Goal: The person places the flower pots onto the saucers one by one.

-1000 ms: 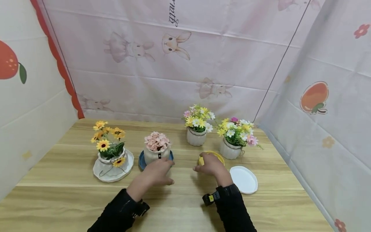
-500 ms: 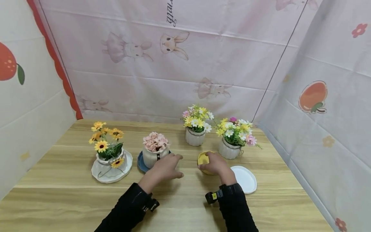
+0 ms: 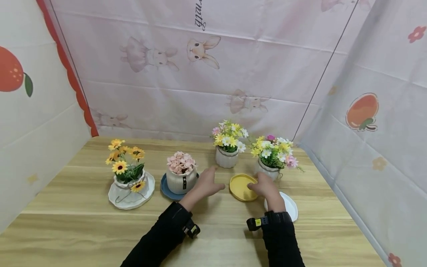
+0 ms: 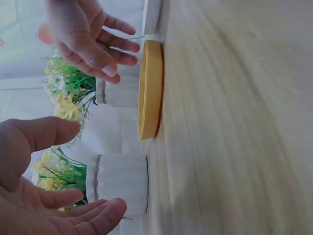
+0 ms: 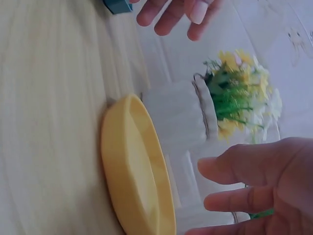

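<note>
My left hand, fingers extended and holding nothing, hovers to the right of the pink-flower pot. In the left wrist view its thumb and fingers stand apart in front of the back flower pot. A round yellow saucer lies flat on the table between my two hands. At the saucer's right rim, my right hand overlaps it in the head view. The right wrist view has the right-hand fingers parted above the yellow saucer, with nothing between them. Behind that hand stands the right flower pot, partly hidden.
Pink flowers in their pot sit on a blue saucer. To the far left, a yellow-flower pot stands on a white saucer. Another white saucer is partly covered by my right wrist. Fabric walls enclose the table.
My right hand has shifted right, from over the yellow saucer to its right rim, uncovering most of it. My left hand has moved right, away from the pink-flower pot.
</note>
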Tool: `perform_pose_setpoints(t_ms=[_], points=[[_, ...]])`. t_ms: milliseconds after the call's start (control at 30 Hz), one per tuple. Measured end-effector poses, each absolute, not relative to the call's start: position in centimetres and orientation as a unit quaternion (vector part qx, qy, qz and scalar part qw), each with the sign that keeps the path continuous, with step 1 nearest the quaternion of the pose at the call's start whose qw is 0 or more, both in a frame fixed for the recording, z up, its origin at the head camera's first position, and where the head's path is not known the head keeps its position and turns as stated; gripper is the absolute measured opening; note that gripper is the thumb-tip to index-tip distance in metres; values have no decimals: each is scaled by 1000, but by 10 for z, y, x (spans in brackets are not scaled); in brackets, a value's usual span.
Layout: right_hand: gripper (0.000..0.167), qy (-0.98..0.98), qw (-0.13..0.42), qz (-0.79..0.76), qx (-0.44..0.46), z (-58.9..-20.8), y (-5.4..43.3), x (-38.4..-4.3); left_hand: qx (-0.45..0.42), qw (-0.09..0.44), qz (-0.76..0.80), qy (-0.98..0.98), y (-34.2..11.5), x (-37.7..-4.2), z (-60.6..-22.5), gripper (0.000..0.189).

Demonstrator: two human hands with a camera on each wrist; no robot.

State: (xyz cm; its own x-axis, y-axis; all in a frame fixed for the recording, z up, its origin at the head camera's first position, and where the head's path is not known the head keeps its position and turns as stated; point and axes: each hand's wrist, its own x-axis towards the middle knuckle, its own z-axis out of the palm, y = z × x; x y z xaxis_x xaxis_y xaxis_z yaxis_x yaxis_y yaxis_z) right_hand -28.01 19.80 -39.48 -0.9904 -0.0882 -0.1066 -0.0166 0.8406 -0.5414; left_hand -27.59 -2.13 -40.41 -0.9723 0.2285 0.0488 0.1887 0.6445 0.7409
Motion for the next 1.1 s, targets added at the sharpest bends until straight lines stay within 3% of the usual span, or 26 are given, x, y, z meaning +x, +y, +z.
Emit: perform_pose_setpoints(t_ms=[600,733,767,867,1100], points=[[39,964,84,-253,-15,-402,212,-284,32,-5,488,872,0,-322,-407,73],[7,963,86,-257,-3,-405,214,-286,17,-18,519,854,7,-331,-409,70],[6,961,87,-261,2,-405,214,-286,15,-21,524,851,9,-334,-410,69],[26,960,81,-267,10,-408,214,-287,9,-27,548,836,11,-341,-412,66],[41,960,68,-271,24,-414,213,-290,-14,-26,574,818,8,-359,-420,61]])
